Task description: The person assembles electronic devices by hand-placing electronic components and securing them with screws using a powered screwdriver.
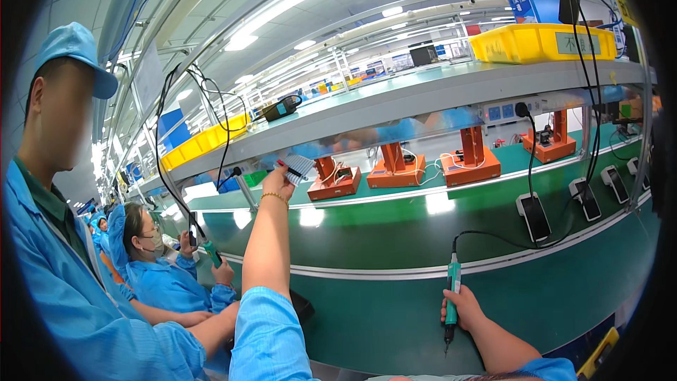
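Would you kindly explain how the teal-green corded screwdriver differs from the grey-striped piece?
The teal-green corded screwdriver is slim and cylindrical; the grey-striped piece looks flat. The screwdriver is low, tip down; the piece is raised higher. Both are held, in the right hand and left hand respectively.
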Demonstrator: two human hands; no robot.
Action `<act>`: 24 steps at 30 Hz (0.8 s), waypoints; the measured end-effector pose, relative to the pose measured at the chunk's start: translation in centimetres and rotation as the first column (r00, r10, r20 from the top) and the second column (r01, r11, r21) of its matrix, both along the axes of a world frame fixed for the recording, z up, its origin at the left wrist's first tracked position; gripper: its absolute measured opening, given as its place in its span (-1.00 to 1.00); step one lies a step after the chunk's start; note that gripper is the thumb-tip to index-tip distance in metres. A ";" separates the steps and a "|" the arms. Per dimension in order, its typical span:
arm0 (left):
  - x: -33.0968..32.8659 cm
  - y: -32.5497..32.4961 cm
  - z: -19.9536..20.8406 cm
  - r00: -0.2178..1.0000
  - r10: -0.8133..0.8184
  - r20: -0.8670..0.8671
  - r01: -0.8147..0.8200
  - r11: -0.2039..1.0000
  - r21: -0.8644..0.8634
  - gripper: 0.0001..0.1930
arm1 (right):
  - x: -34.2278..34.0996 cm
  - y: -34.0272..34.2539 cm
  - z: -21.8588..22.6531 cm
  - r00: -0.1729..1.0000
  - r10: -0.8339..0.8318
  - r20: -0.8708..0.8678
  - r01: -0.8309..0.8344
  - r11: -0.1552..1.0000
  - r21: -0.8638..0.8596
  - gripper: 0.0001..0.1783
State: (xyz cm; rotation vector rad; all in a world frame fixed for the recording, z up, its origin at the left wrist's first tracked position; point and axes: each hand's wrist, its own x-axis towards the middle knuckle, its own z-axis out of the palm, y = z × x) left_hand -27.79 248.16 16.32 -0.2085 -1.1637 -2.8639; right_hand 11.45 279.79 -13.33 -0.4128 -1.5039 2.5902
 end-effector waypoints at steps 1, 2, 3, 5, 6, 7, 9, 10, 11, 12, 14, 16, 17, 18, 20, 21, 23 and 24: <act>-0.6 0.9 0.7 0.998 0.060 0.008 -0.060 0.998 0.015 -0.78 | 0.0 0.1 0.0 1.000 -0.014 -0.003 0.014 1.000 0.003 -0.70; -1.2 1.8 1.3 0.998 0.064 -0.003 -0.063 0.996 0.068 -0.75 | 0.1 0.2 0.0 1.000 -0.023 0.002 0.023 1.000 -0.019 -0.70; -1.8 2.5 2.0 0.999 0.050 -0.005 -0.050 0.996 0.070 -0.75 | 0.1 0.3 -0.1 0.999 -0.032 0.006 0.032 0.999 -0.041 -0.70; -2.9 2.2 3.5 0.984 0.179 -0.020 -0.178 0.982 0.063 -0.85 | 0.0 0.1 -0.1 0.999 -0.042 -0.026 0.041 0.997 -0.064 -0.70; -4.1 1.6 4.2 0.963 0.269 -0.028 -0.270 0.963 -0.015 -0.80 | 0.0 0.0 0.2 0.996 -0.069 -0.048 0.064 0.993 -0.102 -0.72; -4.7 2.6 4.3 0.967 0.253 -0.025 -0.254 0.967 -0.016 -0.80 | 0.0 0.2 0.2 0.992 -0.111 -0.061 0.102 0.985 -0.140 -0.73; -5.7 4.0 5.0 0.971 0.240 -0.024 -0.240 0.970 -0.028 -0.79 | -0.3 0.7 0.0 0.983 -0.164 -0.077 0.151 0.977 -0.154 -0.72; -6.0 4.3 5.4 0.970 0.240 -0.024 -0.241 0.970 -0.033 -0.78 | -0.4 0.9 -0.1 0.976 -0.195 -0.097 0.177 0.970 -0.166 -0.71; -6.3 4.6 5.9 0.970 0.241 -0.024 -0.241 0.970 -0.038 -0.78 | -0.3 1.3 -0.1 0.975 -0.202 -0.096 0.185 0.969 -0.165 -0.71; -6.7 4.7 6.6 0.970 0.242 -0.024 -0.242 0.969 -0.042 -0.77 | -0.2 1.6 0.0 0.968 -0.226 -0.105 0.206 0.963 -0.171 -0.70; -7.2 4.9 7.4 0.968 0.248 -0.029 -0.249 0.967 -0.050 -0.76 | -0.2 2.1 -0.3 0.958 -0.263 -0.118 0.239 0.954 -0.184 -0.70; -7.5 4.8 7.6 0.966 0.255 -0.034 -0.257 0.965 -0.055 -0.75 | -0.2 2.3 -0.2 0.959 -0.266 -0.097 0.245 0.951 -0.190 -0.72; -7.8 5.2 8.0 0.965 0.260 -0.037 -0.262 0.963 -0.057 -0.74 | -0.2 2.3 -0.2 0.961 -0.265 -0.075 0.246 0.949 -0.196 -0.73; -7.8 5.0 8.0 0.963 0.266 -0.040 -0.268 0.962 -0.058 -0.74 | -0.4 2.3 -0.2 0.963 -0.257 -0.073 0.238 0.949 -0.206 -0.73; -8.1 5.2 7.3 0.962 0.269 -0.040 -0.271 0.961 -0.061 -0.73 | -0.2 2.2 -0.2 0.963 -0.263 -0.063 0.245 0.947 -0.209 -0.72; -8.3 5.2 6.9 0.962 0.271 -0.039 -0.273 0.960 -0.064 -0.72 | -0.2 2.2 -0.2 0.964 -0.260 -0.053 0.243 0.946 -0.215 -0.72; -8.5 5.1 6.5 0.959 0.282 -0.039 -0.284 0.956 -0.073 -0.71 | -0.1 2.2 -0.3 0.963 -0.263 -0.058 0.247 0.948 -0.202 -0.71; -8.6 5.1 6.1 0.957 0.287 -0.039 -0.289 0.954 -0.079 -0.71 | -0.1 2.2 -0.4 0.962 -0.264 -0.064 0.248 0.950 -0.191 -0.70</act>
